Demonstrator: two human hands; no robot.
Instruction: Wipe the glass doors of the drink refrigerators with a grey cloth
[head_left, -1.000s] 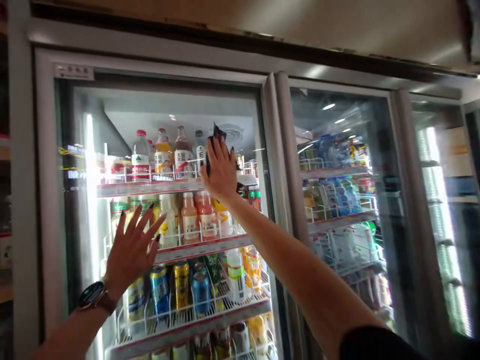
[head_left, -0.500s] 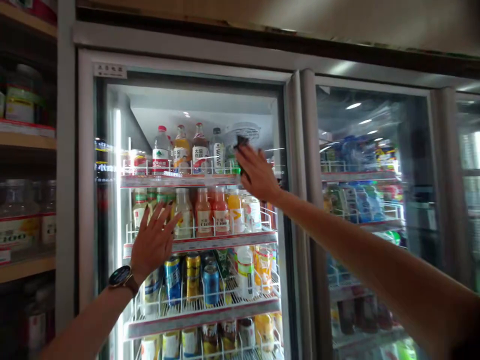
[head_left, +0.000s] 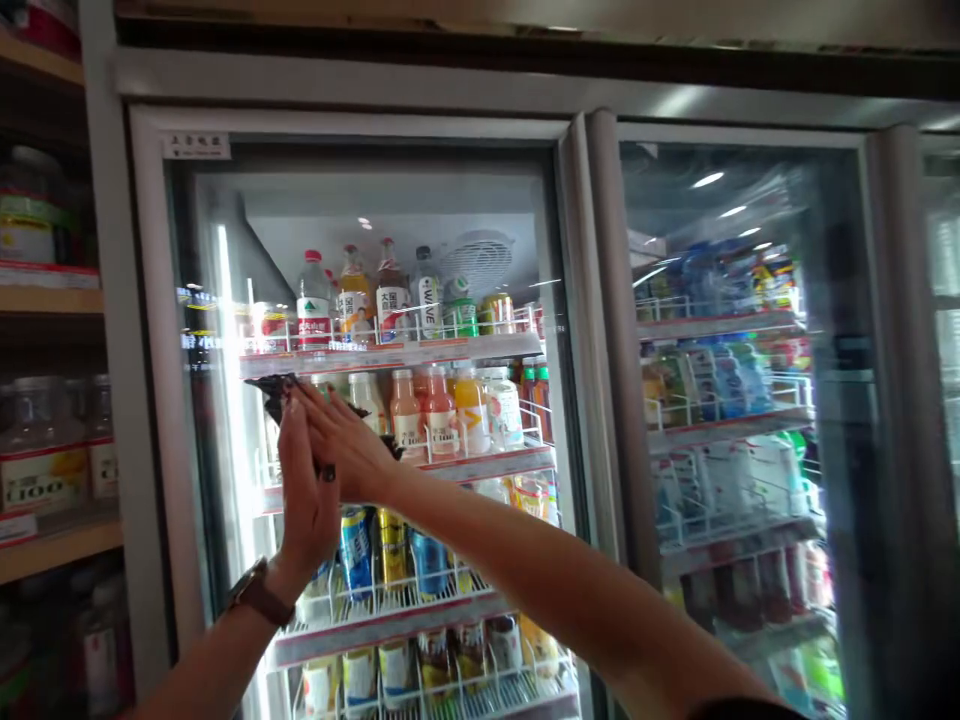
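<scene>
A crumpled black cloth (head_left: 271,386) is spread against the glass door (head_left: 360,190) of a lit drinks fridge, at the height of the second shelf. My right hand (head_left: 349,445) lies over the cloth with its fingers stretched up and left, holding it flat to the glass; dark edges stick out around the fingers. Right beside it, overlapping from this angle, is my left hand (head_left: 304,490), upright and seen from the side with its fingers extended. Whether the left fingertips touch the cloth or only the glass is unclear. A watch strap (head_left: 264,597) circles my left wrist.
Behind the glass stand bottles (head_left: 405,410) and cans (head_left: 356,550) on wire shelves. A vertical door frame (head_left: 600,300) separates this door from a second fridge door (head_left: 720,170) on the right. At the left, wooden shelves (head_left: 52,300) hold more bottles.
My right hand has swept the black cloth left and down across the glass, from the upper right to beside my left hand. My left hand has turned side-on. The view has shifted slightly.
</scene>
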